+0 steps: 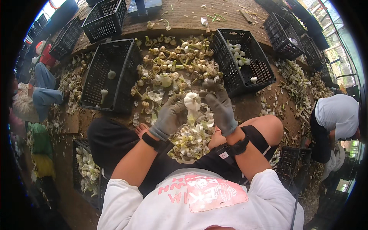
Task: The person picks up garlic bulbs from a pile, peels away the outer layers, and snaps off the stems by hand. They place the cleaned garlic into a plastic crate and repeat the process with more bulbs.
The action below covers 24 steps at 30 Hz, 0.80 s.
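A white garlic bulb (pixel 192 101) is between my two grey-gloved hands, above a heap of papery garlic skins (pixel 189 143) in front of my lap. My left hand (pixel 169 115) is closed on the bulb's left side, its fingertips pressed to it. Just right of the bulb, my right hand (pixel 221 106) has its fingers loosely bent and apart, slightly smeared by motion. I see nothing held in it. Beyond my hands lies a spread of untrimmed garlic bulbs (pixel 176 57) with stems and dirty skins.
Left stands a black crate (pixel 115 90) with two bulbs inside; right, another black crate (pixel 264 71) holds several white bulbs. A crate by my left knee contains garlic (pixel 87 168). A wooden board (pixel 184 31) lies across the back. People work at both sides, one in white (pixel 337 115).
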Available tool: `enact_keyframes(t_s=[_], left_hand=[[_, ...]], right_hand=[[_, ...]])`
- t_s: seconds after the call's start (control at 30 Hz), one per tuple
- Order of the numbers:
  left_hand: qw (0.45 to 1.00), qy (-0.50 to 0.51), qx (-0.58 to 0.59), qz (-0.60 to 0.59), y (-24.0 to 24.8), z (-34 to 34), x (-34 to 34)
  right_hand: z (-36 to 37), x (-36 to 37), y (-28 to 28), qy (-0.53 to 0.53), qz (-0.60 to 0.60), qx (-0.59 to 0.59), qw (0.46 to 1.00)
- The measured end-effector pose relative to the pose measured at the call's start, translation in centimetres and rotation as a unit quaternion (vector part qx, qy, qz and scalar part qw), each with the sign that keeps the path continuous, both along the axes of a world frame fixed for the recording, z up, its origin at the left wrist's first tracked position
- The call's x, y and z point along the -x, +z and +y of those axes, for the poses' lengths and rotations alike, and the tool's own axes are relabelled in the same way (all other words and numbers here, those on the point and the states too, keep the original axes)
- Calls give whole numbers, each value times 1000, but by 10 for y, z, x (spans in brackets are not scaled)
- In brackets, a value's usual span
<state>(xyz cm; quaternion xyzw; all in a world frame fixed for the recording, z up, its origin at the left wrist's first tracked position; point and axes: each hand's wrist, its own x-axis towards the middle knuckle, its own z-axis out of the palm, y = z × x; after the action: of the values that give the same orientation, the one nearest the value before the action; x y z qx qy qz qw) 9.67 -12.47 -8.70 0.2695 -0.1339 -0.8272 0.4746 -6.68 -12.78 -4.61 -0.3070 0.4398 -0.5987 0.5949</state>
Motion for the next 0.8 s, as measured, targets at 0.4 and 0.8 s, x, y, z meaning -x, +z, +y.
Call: enact_keyframes(t_s=[0.4, 0.8], left_hand=[[998, -25, 5, 50, 19, 1, -1], [998, -29, 4, 54, 19, 4, 0]], right_hand=[[-8, 33, -10, 28, 75, 7, 997], [-8, 44, -34, 47, 102, 114, 987]])
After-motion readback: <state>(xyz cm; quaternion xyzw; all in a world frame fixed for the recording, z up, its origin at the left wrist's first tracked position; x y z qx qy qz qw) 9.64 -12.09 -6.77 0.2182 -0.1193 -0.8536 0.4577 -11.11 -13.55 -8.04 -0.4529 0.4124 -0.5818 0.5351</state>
